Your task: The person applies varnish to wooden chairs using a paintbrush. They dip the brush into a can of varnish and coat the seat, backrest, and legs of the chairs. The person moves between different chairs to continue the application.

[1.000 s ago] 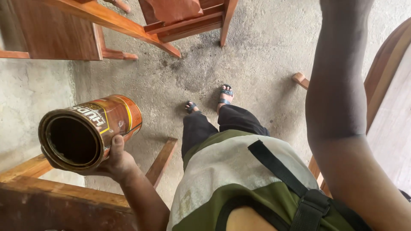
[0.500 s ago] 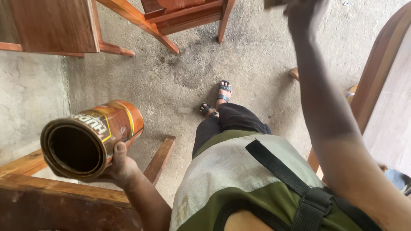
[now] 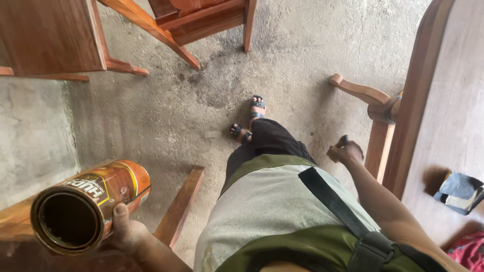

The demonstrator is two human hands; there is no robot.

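Note:
My left hand (image 3: pixel 127 232) grips a brown metal can (image 3: pixel 108 194) at the lower left. The can is tipped on its side, its open dark mouth turned toward me, above a wooden surface (image 3: pixel 12 216). My right hand (image 3: pixel 347 153) hangs by my right hip, close to a curved wooden furniture arm (image 3: pixel 359 90). Its fingers are closed around a small dark object (image 3: pixel 344 139); only the tip shows, so I cannot tell what it is. My sandalled feet (image 3: pixel 249 121) stand on the concrete floor (image 3: pixel 166 116).
Wooden chair frames (image 3: pixel 201 20) and a brown panel (image 3: pixel 48 35) stand at the top. A pale wooden tabletop (image 3: pixel 454 116) runs down the right with a folded cloth (image 3: pixel 460 191) and red fabric (image 3: pixel 466 252). A wooden rail (image 3: pixel 180 206) lies by my left leg.
My right arm has come down from raised overhead to beside my hip, fingers still closed. The can has dropped slightly lower in my left hand. The view has tilted.

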